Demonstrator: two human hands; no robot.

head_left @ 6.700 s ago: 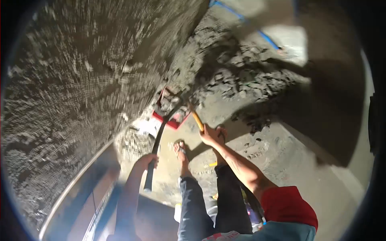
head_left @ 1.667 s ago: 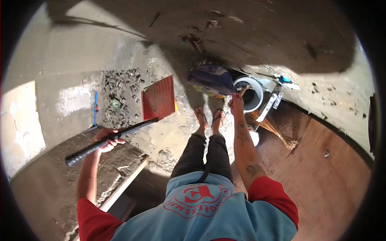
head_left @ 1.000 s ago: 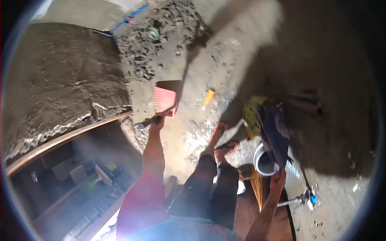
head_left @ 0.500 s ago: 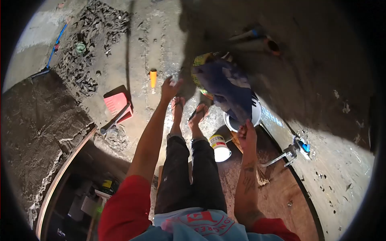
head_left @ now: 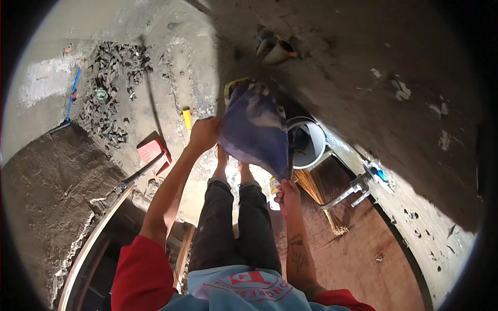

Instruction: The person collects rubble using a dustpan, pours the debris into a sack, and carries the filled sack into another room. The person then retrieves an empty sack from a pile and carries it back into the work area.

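Observation:
A dark blue cloth-like sack point(head_left: 254, 127) with pale patches hangs in front of my feet, its mouth edge stretched between my two hands. My left hand point(head_left: 206, 133) is closed on its left edge. At its lower right corner, my right hand point(head_left: 288, 197) pinches the fabric with curled fingers. Just right of the sack stands a white bucket point(head_left: 315, 145) with a dark inside. Beyond my left hand, an orange handle-like piece point(head_left: 187, 118) lies on the floor. What is inside the sack is hidden.
Left are a red dustpan point(head_left: 150, 151) with a dark-handled tool point(head_left: 140, 173) across it, and grey rubble point(head_left: 111, 88). A stick broom point(head_left: 311, 186) lies below the bucket, near a metal faucet point(head_left: 358, 186) on the right. A wooden board point(head_left: 98, 233) edges the lower left.
The tool left my left hand and now rests over the dustpan. My left hand has moved onto the sack's left edge. The sack is spread wider and has shifted left from over the bucket.

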